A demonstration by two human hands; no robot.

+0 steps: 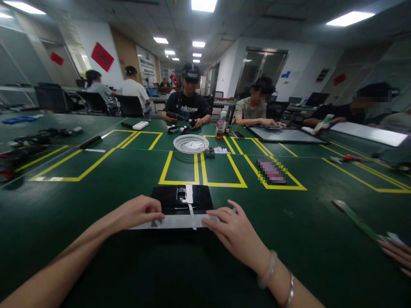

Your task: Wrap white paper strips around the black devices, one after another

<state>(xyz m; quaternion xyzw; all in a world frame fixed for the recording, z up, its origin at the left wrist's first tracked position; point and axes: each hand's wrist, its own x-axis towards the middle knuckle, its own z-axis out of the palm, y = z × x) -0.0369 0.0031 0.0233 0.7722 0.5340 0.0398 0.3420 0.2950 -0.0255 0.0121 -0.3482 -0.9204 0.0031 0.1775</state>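
On the green tabletop [105,201], the black panel [167,197] lies near, centre. The white strip [180,221] already spans its near edge; whether it is fastened cannot be told. The left hand [141,210] pinches the strip; the right hand [236,229] touches it, grip unclear.

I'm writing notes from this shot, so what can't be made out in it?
Any text on the white strip: too small and blurred in the head view.
The strip's right end: hidden by the right hand, head view.
Whether the left hand pinches the strip: its own curled fingers hide this, head view.
Details of the pink rectangular object: pixelated in the head view.
The rest of the co-worker's hand: cut off by the head view's right edge.
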